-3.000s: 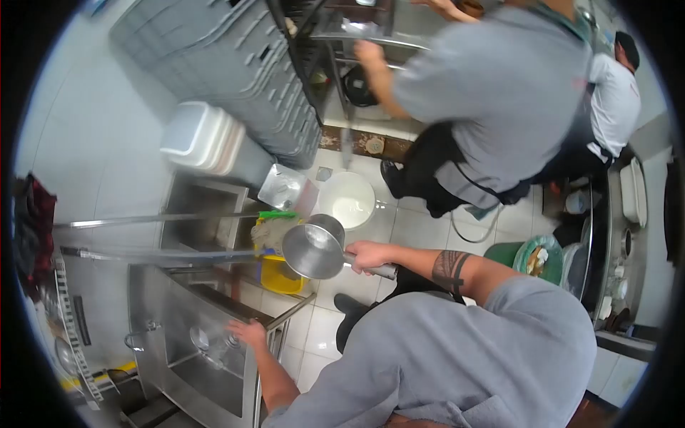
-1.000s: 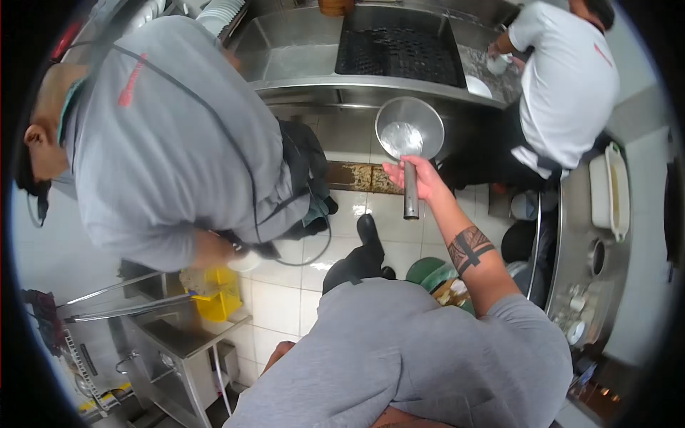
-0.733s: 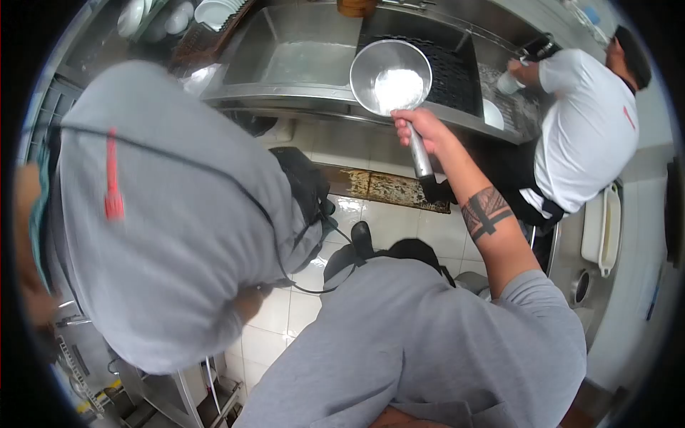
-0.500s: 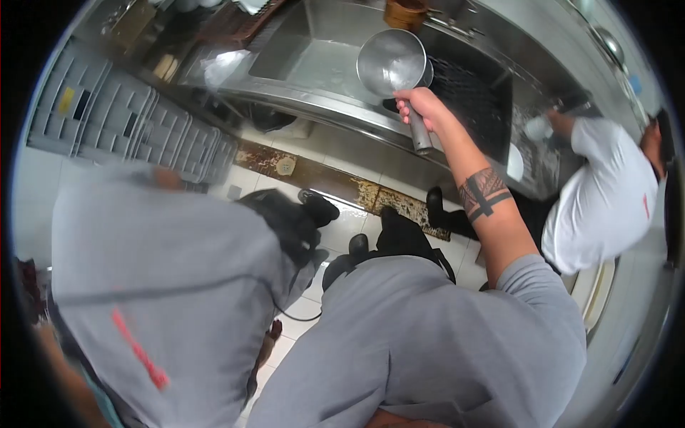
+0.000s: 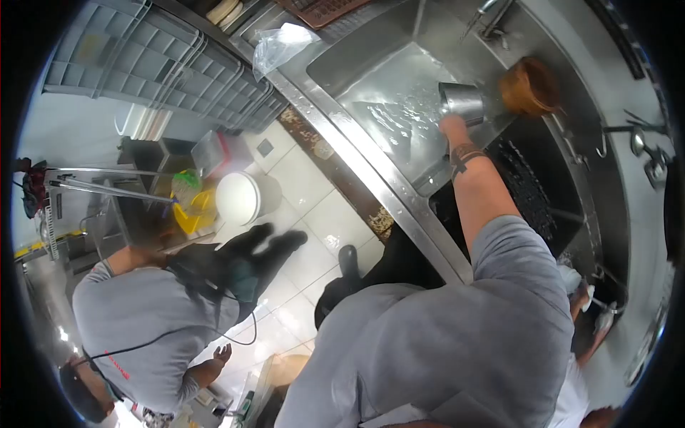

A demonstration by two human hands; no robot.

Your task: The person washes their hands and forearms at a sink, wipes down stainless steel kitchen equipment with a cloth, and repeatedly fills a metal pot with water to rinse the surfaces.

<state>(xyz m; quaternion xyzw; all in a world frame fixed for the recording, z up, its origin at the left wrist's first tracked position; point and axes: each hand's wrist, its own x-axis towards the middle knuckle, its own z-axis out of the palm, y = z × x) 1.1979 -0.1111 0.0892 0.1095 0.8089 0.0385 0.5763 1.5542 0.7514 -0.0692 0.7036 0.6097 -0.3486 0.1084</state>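
My right hand (image 5: 454, 127) is closed, reaching down into the sink basin (image 5: 335, 63). A round metal saucepan (image 5: 465, 100) is in its grip, tilted on its side at the rippling water (image 5: 389, 107). The pan's handle is mostly hidden by my hand and the water. Beside the pan, on its right, stands an orange-brown pot (image 5: 526, 87). A faucet (image 5: 492, 27) is at the back of the sink. My left hand is out of view.
Grey crates (image 5: 171, 68) are stacked at the upper left. A clear plastic bag (image 5: 282, 48) lies on the sink edge. One co-worker (image 5: 153, 321) stands at left, another person's hand (image 5: 585, 296) shows at right. A white bucket (image 5: 239, 200) stands on the floor.
My right hand has lowered the saucepan from above the sink's front edge into the basin water. My view has turned, and the left co-worker is farther away.
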